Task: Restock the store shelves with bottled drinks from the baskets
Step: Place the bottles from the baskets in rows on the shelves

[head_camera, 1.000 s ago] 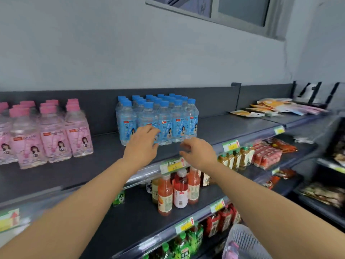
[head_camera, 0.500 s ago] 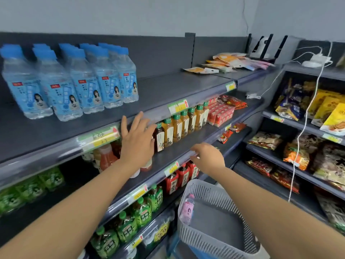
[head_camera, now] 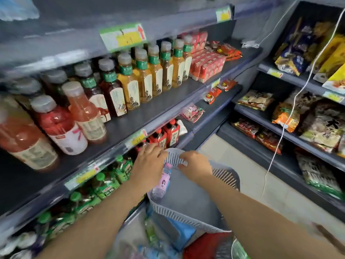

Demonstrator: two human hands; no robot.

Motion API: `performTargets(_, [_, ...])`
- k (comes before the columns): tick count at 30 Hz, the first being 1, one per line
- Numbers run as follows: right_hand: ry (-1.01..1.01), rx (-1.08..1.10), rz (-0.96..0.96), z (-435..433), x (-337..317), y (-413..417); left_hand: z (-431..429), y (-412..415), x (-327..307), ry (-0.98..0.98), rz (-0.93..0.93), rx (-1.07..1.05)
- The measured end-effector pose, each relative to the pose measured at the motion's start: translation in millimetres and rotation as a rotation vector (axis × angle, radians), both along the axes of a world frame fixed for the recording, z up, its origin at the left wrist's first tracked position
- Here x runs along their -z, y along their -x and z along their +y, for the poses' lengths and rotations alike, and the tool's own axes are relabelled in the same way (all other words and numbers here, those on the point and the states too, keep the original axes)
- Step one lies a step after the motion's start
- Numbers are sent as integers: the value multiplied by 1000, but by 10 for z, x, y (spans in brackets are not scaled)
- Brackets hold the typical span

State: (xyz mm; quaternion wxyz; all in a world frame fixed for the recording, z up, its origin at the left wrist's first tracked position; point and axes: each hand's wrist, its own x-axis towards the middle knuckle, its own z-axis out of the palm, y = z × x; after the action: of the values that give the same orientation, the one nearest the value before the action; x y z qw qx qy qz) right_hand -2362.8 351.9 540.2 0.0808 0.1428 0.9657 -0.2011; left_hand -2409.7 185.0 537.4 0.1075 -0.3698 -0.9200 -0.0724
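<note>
A grey slatted basket (head_camera: 188,200) sits low in front of the drink shelves. One pink-labelled bottle (head_camera: 162,183) lies inside it against the left wall. My left hand (head_camera: 147,162) reaches over the basket's left rim just above that bottle, fingers stretched out and holding nothing. My right hand (head_camera: 196,165) is at the far rim, which it pinches between fingers and thumb. Under the grey basket, a second basket (head_camera: 130,243) holds several blurred bottles.
The shelves on the left carry red juice bottles (head_camera: 61,128), amber tea bottles (head_camera: 141,79), red-labelled bottles (head_camera: 165,136) and green tea bottles (head_camera: 106,186). Snack bags (head_camera: 317,128) fill the right-hand shelving. A white cord (head_camera: 280,146) hangs in front of it, over tiled floor (head_camera: 242,165).
My view has dropped from the top shelf of blue water bottles to the basket. Both hands came down from the shelf edge to the basket's rim.
</note>
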Motion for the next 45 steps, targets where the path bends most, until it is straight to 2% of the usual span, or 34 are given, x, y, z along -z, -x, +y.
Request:
performTargets(7, [96, 50, -155, 201, 1283, 191, 486, 74, 1309, 123, -254, -11])
performTargets(11, [163, 112, -284, 252, 2009, 278, 669, 155, 1957, 285, -405, -130])
performTargets(13, [239, 180, -325, 253, 2323, 329, 734, 194, 2212, 307, -474, -202])
performTargets(15, [376, 269, -375, 224, 2580, 403, 787, 221, 2420, 280, -568, -261])
performTargets(19, [818, 582, -434, 125, 2978, 539, 887, 354, 2666, 178, -653, -373])
performTargets(23, [1316, 1035, -292, 96, 3268, 639, 932, 452, 2869, 10, -932, -481])
performTargets(26, [1609, 1077, -301, 131, 3324, 650, 929, 479, 2969, -108, -1201, -537])
performTargets(28, [1677, 994, -284, 150, 3294, 593, 932, 489, 2963, -61, -1284, -546])
performTargets(30, [1662, 899, -308, 171, 3199, 531, 916, 477, 2950, -46, -1336, -597])
performTargets(33, [1573, 816, -393, 202, 3057, 427, 869, 413, 2940, -28, -1323, -635])
performTargets(36, [1613, 798, -393, 243, 2922, 299, 852, 342, 2828, -91, -1355, -640])
performTargets(38, [1656, 786, -346, 300, 2750, 231, 846, 337, 2653, -161, -1397, -634])
performTargets(41, [1731, 789, -337, 452, 2460, 176, 817, 365, 2394, -371, -1427, -623])
performTargets(45, [1627, 732, -327, 619, 2032, 212, 752, 410, 2049, -477, -1348, -572])
